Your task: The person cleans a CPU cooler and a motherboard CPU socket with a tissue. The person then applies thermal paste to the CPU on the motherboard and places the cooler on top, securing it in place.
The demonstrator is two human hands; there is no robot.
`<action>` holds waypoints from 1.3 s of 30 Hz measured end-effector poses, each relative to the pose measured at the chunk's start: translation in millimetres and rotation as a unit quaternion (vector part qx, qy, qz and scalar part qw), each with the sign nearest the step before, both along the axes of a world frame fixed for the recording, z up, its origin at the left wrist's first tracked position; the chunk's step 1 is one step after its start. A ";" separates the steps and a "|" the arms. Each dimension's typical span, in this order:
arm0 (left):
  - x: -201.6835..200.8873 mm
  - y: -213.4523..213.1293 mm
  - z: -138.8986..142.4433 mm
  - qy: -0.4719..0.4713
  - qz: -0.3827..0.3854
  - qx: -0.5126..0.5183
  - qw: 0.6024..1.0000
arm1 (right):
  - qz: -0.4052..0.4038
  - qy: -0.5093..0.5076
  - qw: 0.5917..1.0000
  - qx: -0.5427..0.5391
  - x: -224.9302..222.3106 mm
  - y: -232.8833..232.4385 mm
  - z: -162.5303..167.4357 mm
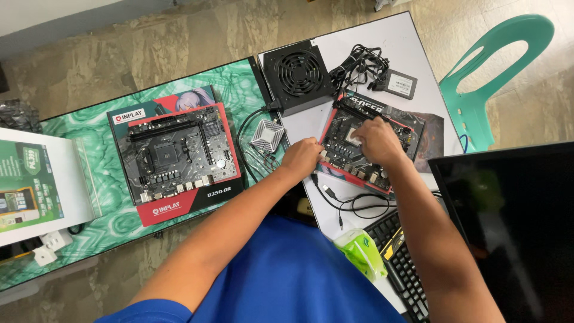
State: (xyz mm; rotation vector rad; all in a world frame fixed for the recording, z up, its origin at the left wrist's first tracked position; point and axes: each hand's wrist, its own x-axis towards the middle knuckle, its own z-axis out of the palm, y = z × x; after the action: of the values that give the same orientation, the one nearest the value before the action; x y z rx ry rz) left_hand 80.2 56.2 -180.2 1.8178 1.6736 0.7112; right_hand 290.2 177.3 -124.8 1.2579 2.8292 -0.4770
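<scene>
Motherboard (366,157) centre-right of frame, flat on its box on white table (418,57). Left hand (302,157) curled, pinching board's left edge, prob. to steady it. Right hand (378,140) fingers bent down over socket area; what it grips, can't tell. Heatsink (266,135) parked just left.

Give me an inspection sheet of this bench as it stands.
Surface: white table beside a green marbled table.
Job's things: black motherboard lying on its box, both hands on it.
Clutter: second motherboard on box, power supply, heatsink, flat drive, keyboard, green packet.
Grippers: left hand at the board's left edge; right hand over its middle.
Cables: black bundle; loose cable.
Surroundings: green chair, dark monitor, tiled floor.
</scene>
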 end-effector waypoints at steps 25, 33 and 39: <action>3.5 -3.0 3.7 0.008 0.005 0.002 1.000 | 0.248 -0.252 0.921 0.162 -42.5 9.5 32.8; 3.0 -3.5 -0.1 -0.002 0.011 0.019 1.000 | 0.073 -0.119 0.990 -0.002 -20.5 17.9 20.9; 3.5 -2.3 -1.7 -0.012 0.011 -0.005 1.000 | -0.089 -0.005 0.995 -0.042 19.5 25.4 12.4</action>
State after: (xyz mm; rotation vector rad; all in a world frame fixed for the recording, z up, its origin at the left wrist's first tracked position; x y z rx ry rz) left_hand 83.7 53.9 -181.8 1.7802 1.6800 0.7307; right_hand 309.7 202.7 -112.4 1.4984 2.6690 -0.5861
